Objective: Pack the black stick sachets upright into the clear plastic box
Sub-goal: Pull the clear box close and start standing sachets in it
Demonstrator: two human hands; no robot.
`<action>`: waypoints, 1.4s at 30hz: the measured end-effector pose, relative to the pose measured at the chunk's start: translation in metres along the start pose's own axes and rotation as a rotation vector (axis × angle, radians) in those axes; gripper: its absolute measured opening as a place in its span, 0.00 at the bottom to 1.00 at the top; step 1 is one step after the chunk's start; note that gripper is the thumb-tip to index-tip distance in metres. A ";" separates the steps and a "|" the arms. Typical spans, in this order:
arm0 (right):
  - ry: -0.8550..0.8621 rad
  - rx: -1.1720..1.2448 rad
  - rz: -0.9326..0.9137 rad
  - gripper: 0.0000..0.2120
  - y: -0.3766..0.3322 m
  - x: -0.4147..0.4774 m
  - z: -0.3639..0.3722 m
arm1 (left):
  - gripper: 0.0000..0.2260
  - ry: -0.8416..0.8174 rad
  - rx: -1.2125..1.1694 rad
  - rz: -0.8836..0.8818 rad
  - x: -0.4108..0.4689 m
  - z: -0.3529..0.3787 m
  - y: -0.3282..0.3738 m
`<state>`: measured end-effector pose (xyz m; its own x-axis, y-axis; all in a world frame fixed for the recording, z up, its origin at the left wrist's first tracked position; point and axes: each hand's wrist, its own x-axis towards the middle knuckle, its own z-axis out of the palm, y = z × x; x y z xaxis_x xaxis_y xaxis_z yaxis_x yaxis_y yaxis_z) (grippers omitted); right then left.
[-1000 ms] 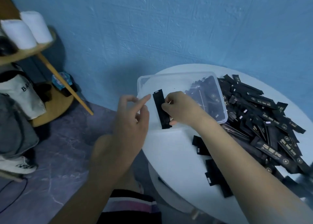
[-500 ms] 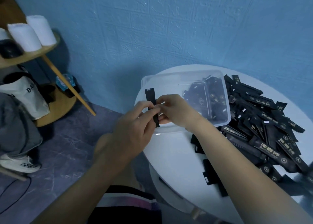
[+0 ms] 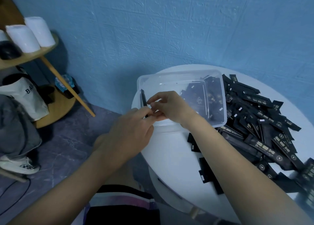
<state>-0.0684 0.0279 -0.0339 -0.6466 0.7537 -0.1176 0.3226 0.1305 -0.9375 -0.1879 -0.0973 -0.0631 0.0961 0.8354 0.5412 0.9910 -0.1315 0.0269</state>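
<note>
The left hand [image 3: 134, 131] and right hand [image 3: 169, 107] both pinch one black stick sachet [image 3: 143, 98]. It is held edge-on with its long axis nearly upright, at the near-left corner of the clear plastic box [image 3: 169, 83]. The box's bare floor lies just right of it, and packed black sachets [image 3: 209, 102] crowd the right end.

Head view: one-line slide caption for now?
Left hand and right hand hold a black stick sachet at the left end of the clear plastic box; loose sachets heaped on the white table.
</note>
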 end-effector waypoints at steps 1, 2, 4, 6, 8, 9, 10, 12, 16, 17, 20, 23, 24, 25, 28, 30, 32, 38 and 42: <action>-0.007 0.001 0.005 0.08 0.000 -0.001 -0.001 | 0.20 -0.035 0.017 -0.002 0.000 -0.002 0.001; -0.016 -0.001 0.010 0.09 0.000 -0.001 -0.003 | 0.20 -0.071 0.023 -0.007 0.000 -0.004 0.001; -0.042 0.001 0.031 0.11 0.000 -0.002 -0.005 | 0.22 -0.150 0.035 -0.032 0.001 -0.010 0.004; -0.065 0.016 0.060 0.15 0.000 -0.003 -0.006 | 0.28 -0.247 0.104 -0.056 0.003 -0.014 0.010; -0.077 0.013 0.075 0.18 0.000 -0.003 -0.007 | 0.35 -0.406 0.189 -0.081 0.007 -0.016 0.014; -0.083 0.003 0.078 0.18 0.000 -0.003 -0.008 | 0.36 -0.465 0.219 -0.090 0.008 -0.016 0.015; -0.091 -0.012 0.078 0.18 0.000 -0.003 -0.008 | 0.35 -0.483 0.236 -0.094 0.009 -0.016 0.017; -0.102 -0.056 0.078 0.17 0.001 -0.003 -0.009 | 0.30 -0.491 0.256 -0.093 0.011 -0.017 0.018; -0.056 -0.144 0.055 0.17 0.002 -0.008 -0.014 | 0.29 -0.510 0.275 -0.096 0.014 -0.018 0.020; -0.027 -0.174 0.037 0.17 0.002 -0.012 -0.018 | 0.30 -0.514 0.270 -0.102 0.014 -0.017 0.020; 0.062 -0.313 -0.078 0.16 0.005 -0.035 -0.039 | 0.36 -0.465 0.235 -0.137 0.015 -0.014 0.017; 0.138 -0.269 -0.184 0.13 0.006 -0.070 -0.063 | 0.37 -0.463 0.209 -0.155 0.017 -0.011 0.016; 0.157 -0.202 -0.204 0.12 0.007 -0.083 -0.071 | 0.35 -0.461 0.210 -0.154 0.017 -0.009 0.015; 0.172 -0.154 -0.215 0.11 0.008 -0.097 -0.079 | 0.35 -0.441 0.198 -0.153 0.017 -0.007 0.014; 0.208 -0.369 -0.197 0.08 0.020 -0.129 -0.099 | 0.39 -0.417 0.145 -0.165 0.017 -0.004 0.014; 0.151 -0.653 -0.107 0.06 0.028 -0.145 -0.107 | 0.39 -0.434 0.152 -0.175 0.017 -0.003 0.016; 0.066 -0.834 -0.039 0.10 0.032 -0.156 -0.109 | 0.40 -0.421 0.149 -0.172 0.019 -0.003 0.020; -0.050 -0.937 0.067 0.22 0.041 -0.152 -0.102 | 0.37 -0.371 0.107 -0.161 0.017 0.001 0.020; -0.065 -0.944 0.047 0.20 0.040 -0.139 -0.096 | 0.35 -0.349 0.077 -0.159 0.015 0.005 0.019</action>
<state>0.1006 -0.0098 -0.0240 -0.6466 0.7380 -0.1932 0.7570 0.5893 -0.2824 -0.1672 -0.0845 -0.0581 -0.0466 0.9751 0.2168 0.9989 0.0439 0.0172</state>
